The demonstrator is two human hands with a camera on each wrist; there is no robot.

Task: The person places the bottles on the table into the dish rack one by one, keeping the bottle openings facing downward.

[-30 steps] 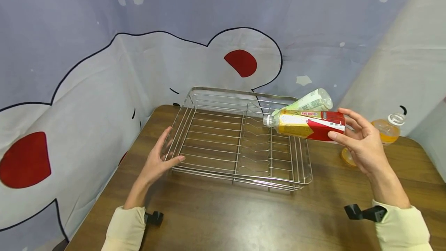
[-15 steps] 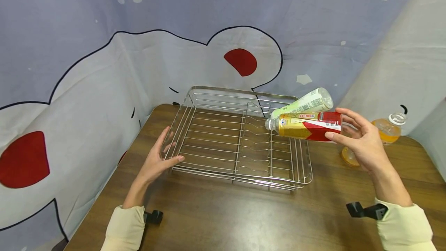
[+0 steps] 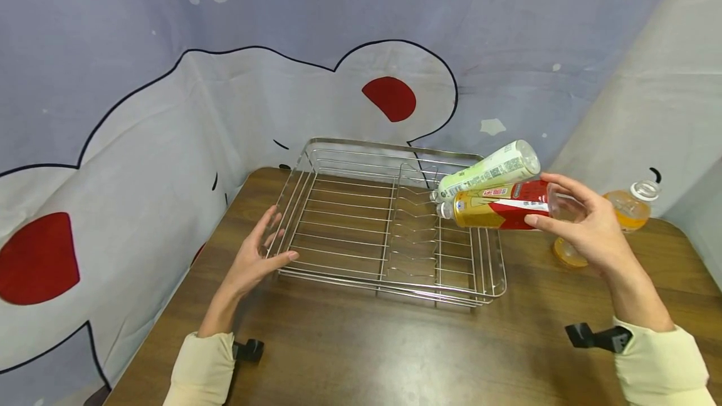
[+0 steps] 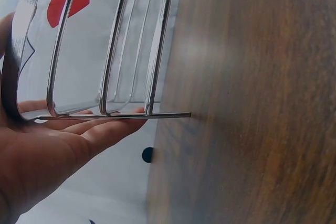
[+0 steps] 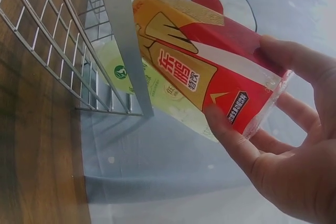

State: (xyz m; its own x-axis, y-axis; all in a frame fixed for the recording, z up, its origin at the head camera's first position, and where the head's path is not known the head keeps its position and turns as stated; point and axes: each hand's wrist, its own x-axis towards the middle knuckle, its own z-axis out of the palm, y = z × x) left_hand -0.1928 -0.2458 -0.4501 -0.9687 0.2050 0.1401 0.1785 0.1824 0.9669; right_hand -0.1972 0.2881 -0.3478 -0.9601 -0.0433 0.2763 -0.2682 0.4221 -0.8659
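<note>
My right hand [image 3: 598, 224] pinches the base end of a plastic drink bottle [image 3: 502, 207] with a red and yellow label, thumb in front and fingers behind. The bottle lies tilted over the right end of a wire dish rack [image 3: 375, 281], its neck pointing left and down into the rack. Just behind it, a pale green bottle [image 3: 496, 171] leans neck-down across the rack's right rim. At the rack's left end, my left hand [image 3: 254, 259] rests against the frame. In the left wrist view, its fingers [image 4: 113, 132] lie fairly straight along the wires.
An orange drink bottle [image 3: 627, 210] stands on the wooden table [image 3: 350, 349] to the right, partly hidden by my right hand. Wire dividers [image 3: 414, 246] run down the rack's middle. A patterned cloth [image 3: 282, 93] hangs behind and at the sides.
The red and yellow bottle has shifted slightly right and lower, its neck sinking toward the rack. More of the green bottle shows behind it. My left hand stays at the rack.
</note>
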